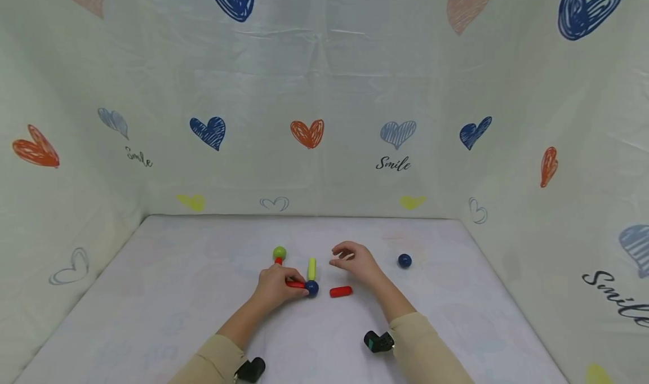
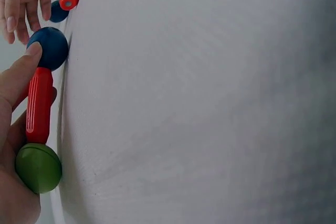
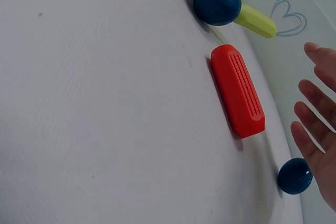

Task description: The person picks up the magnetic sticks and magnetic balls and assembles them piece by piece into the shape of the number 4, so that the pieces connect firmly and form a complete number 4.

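Note:
My left hand holds a toy assembly of balls and ridged rods low at the table. Its thumb presses the dark blue ball. From that ball a red rod runs to a green ball, which the hand hides in the head view. A yellow-green rod points away from the blue ball. Beyond the left hand show another green ball and a red rod end. My right hand is raised with fingers spread and holds nothing. Nearest it lies a loose red rod.
A loose dark blue ball stands at the right, beyond the right hand. The white-covered table meets a white cloth wall printed with hearts at the back and sides. Each wrist carries a small black camera.

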`<state>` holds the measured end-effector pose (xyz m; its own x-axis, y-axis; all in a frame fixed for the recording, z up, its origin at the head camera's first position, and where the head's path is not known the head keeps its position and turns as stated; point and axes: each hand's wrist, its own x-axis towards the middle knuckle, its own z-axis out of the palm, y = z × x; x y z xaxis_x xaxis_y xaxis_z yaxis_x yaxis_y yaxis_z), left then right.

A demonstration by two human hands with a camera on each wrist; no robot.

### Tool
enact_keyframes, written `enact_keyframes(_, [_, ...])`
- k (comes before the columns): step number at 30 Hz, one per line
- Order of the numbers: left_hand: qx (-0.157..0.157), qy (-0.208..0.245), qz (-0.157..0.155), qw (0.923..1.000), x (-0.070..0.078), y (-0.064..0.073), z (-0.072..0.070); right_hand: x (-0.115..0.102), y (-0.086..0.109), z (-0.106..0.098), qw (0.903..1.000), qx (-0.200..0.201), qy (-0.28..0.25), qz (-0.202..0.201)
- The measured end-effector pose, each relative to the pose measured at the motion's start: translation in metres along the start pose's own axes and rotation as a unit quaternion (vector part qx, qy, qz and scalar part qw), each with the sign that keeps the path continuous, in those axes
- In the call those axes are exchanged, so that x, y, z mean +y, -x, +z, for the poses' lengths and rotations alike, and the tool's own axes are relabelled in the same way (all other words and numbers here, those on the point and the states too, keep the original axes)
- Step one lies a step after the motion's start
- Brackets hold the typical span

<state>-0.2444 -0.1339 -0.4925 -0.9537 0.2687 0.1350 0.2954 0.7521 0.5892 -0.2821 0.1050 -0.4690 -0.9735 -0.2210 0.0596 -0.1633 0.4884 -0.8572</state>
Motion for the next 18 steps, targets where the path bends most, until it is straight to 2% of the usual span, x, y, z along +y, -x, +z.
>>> enact_keyframes(9, [0.008,0.006,-0.002,0.9999,0.001,0.002,0.0,0.01,0.002,-0.014,0.9971,0.073,0.014,0.014])
enact_keyframes(15, [0.005,0.01,-0.003,0.9999,0.0,0.002,0.0,0.024,-0.002,-0.022,0.9943,0.105,0.014,0.006])
enact_keyframes(18, [0.005,0.009,-0.002,0.9999,0.0,0.002,0.001,0.03,-0.003,-0.024,0.9933,0.114,0.011,0.016])
